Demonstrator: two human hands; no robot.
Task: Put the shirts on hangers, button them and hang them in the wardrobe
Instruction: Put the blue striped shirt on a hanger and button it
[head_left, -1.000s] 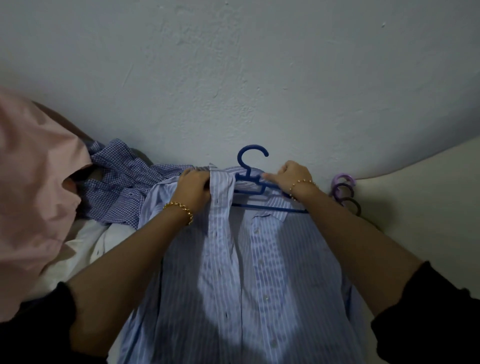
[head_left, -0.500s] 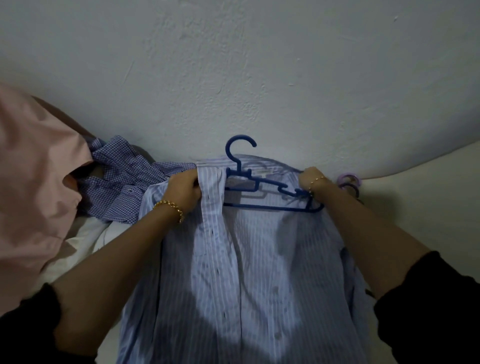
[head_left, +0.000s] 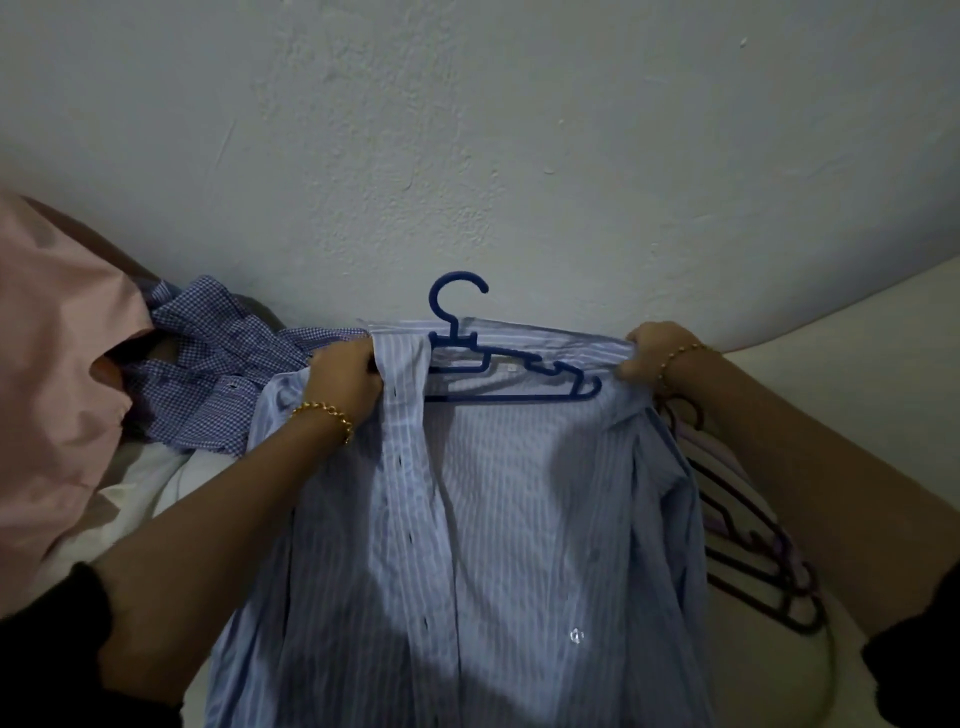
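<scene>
1. The shirt (head_left: 509, 519) lies open, front up, with its collar end away from the person; both hands hold it at that end, and its body runs back from the grips toward the person
2. The hanger (head_left: 519, 399) lies inside the open shirt, between the two grips; its long axis runs across from one hand to the other, and its hook points away, past the collar
3. The left hand (head_left: 345, 379) is curled round the buttonhole strip and the shirt front beside it; the hanger's near end goes out of sight under that strip, right at the grip
4. The right hand (head_left: 649, 353) pinches the shirt's top edge at the shoulder, fingers curled over the cloth; the hanger's bare tip lies just inward of this grip, uncovered
5. My judgement: the next move turns on that gap, since the right shoulder must be drawn inward over the bare tip; the right hand is the nearer one, while the left only needs to keep the other side steady
6. Buttons are undone down the front, so buttoning and hanging are yet to come
7. Outward of the left grip lies a checked shirt (head_left: 208, 374), then pink cloth (head_left: 52, 389)
8. Outward of the right grip, under the forearm, lie spare hangers (head_left: 758, 571)
9. Beyond both grips rises the wall (head_left: 519, 156)
</scene>
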